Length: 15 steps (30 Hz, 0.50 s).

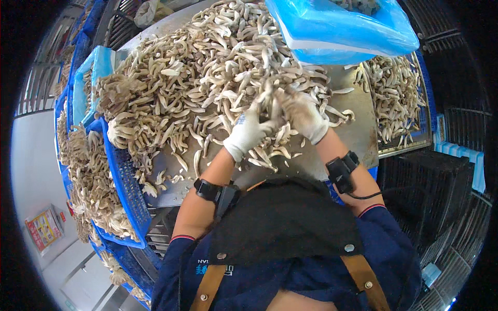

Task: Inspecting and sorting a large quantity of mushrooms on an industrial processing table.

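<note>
Both of my hands wear white gloves and are close together over a heap of mushrooms with pale, thick stems and brownish caps. My left hand is closed around a small bunch of mushrooms, whose stems stick up past the thumb and fingers. Just to the right, my right hand touches or nearly touches the same bunch. Motion smears its fingers, so its grip cannot be made out. Loose mushrooms lie on the metal tabletop below my hands.
A blue plastic-lined box stands at the far right. Beyond the table's right edge a tray holds more mushrooms. Left of the table, a blue crate is full of clustered mushrooms. A light-blue box sits behind it.
</note>
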Each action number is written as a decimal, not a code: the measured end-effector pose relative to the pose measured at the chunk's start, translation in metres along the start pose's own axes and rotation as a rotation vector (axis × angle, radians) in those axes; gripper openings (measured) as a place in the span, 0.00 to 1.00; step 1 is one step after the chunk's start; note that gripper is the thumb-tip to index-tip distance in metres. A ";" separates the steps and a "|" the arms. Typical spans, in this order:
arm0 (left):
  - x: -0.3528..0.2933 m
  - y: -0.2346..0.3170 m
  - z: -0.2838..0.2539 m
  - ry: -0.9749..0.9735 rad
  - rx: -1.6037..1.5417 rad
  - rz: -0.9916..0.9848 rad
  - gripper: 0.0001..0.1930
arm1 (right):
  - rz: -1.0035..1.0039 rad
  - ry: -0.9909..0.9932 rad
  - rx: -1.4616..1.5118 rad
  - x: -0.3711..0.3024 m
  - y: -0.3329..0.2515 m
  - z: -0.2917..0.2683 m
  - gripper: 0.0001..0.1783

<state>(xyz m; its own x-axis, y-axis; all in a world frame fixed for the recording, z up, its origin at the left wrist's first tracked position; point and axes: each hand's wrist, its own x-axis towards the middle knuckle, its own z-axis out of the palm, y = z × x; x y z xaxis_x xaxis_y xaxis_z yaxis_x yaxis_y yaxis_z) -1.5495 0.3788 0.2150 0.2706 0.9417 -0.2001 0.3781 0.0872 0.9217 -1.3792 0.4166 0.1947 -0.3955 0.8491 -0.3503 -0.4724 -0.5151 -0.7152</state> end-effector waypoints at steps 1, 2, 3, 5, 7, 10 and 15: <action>0.005 -0.012 0.000 0.042 -0.039 0.059 0.35 | 0.034 -0.088 -0.163 -0.002 0.004 0.003 0.20; 0.003 -0.018 -0.002 0.030 -0.314 -0.025 0.33 | 0.003 -0.146 -0.479 -0.008 -0.001 0.001 0.24; 0.000 -0.021 -0.001 0.005 -0.593 -0.111 0.31 | -0.037 -0.193 -0.454 -0.017 0.000 0.003 0.27; -0.002 -0.033 0.001 0.029 -0.632 -0.145 0.21 | 0.121 -0.133 -0.532 -0.022 0.000 -0.007 0.28; -0.004 -0.034 -0.001 -0.010 -0.663 -0.175 0.18 | 0.057 -0.117 -0.158 -0.026 -0.002 -0.009 0.28; -0.007 -0.028 0.003 -0.005 -0.729 -0.173 0.16 | 0.017 -0.060 -0.249 -0.017 0.006 -0.021 0.25; -0.008 -0.025 -0.013 0.274 -0.838 -0.186 0.19 | -0.202 -0.034 0.157 -0.017 -0.018 -0.019 0.22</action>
<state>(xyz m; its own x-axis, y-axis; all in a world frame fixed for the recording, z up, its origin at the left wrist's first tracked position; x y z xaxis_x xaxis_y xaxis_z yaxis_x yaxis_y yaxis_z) -1.5723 0.3730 0.1982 0.0082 0.9238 -0.3829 -0.4035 0.3534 0.8440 -1.3491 0.4137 0.2021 -0.3059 0.9333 -0.1878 -0.6599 -0.3501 -0.6648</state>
